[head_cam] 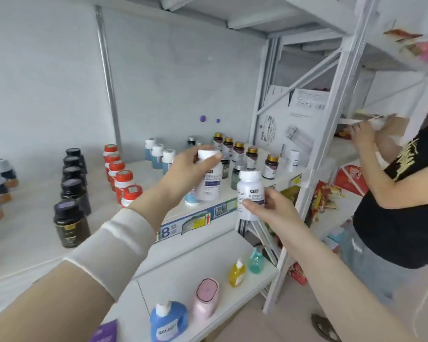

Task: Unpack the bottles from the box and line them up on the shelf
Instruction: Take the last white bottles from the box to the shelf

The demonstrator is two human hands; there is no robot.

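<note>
Several dark bottles with white caps and orange bases (0,176) far left of the left-hand grip, blurred at the frame edge. Closer to that grip: column of black round-lidded jars (72,183), then a row of red-capped white bottles (120,177), all upright on the white shelf board (30,230). Behind and just left of the grip: three blue bottles with white caps (160,154).

Left hand (183,172) raised over the board, thumb and fingers curled round the cap end of a white plastic bottle with a purple label (209,186). Bottle near upright; contact with the board not determinable.

Right hand (272,208) lower and to the right, thumb and fingers wrapped round the body of a second white purple-labelled bottle (248,186). Held upright in front of the board's front edge, off the shelf.

Behind both grips: slanting row of brown bottles with gold caps (245,151). Below the right-hand grip, on a lower white shelf (208,255): blue detergent bottle (168,319), pink container (206,299), yellow pump bottle (237,272), teal spray bottle (256,260).

Far right of the right-hand grip: second person in a black T-shirt (393,218) at the adjoining rack.
</note>
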